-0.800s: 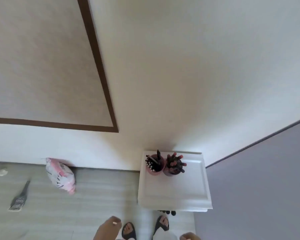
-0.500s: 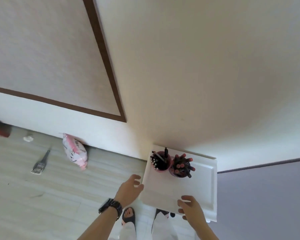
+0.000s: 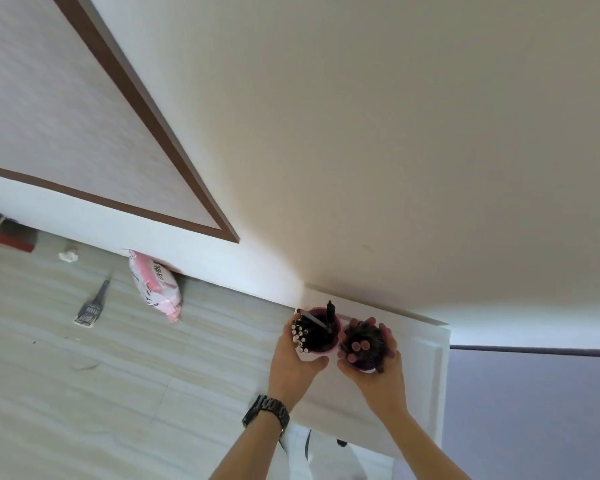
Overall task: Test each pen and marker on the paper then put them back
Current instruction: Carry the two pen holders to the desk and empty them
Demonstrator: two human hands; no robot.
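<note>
While both hands are wrapped around the two holders, we're right at the opening step. The left hand (image 3: 293, 367), a watch (image 3: 265, 412) on its wrist, has fingers and thumb curled round the pink cup (image 3: 317, 353) of black pens (image 3: 309, 332). The right hand (image 3: 381, 375) grips the darker holder (image 3: 361, 368) bristling with red-capped markers (image 3: 359, 345), fingertips (image 3: 386, 330) hooked over its far side. Both holders stand upright, side by side and touching or nearly so, at the back of the white tabletop (image 3: 421, 372), close against the wall (image 3: 395, 168). Nothing has been tested yet, I'd say: every pen sits in its cup, and no paper shows anywhere in view. The next move, by my reading, is to draw the cups toward the near side or lift them off, then find a sheet and pick a first pen. That calls for level carrying, since the pens stand tall and loose and a tilt could spill them. As for room, bare tabletop lies in front of the hands, but its moulded border and right edge are near the right wrist. The left edge appears to run under the left hand, with floor below. Out there a pink packet (image 3: 156, 289) and a small brush (image 3: 90, 308) lie well apart from the table.
</note>
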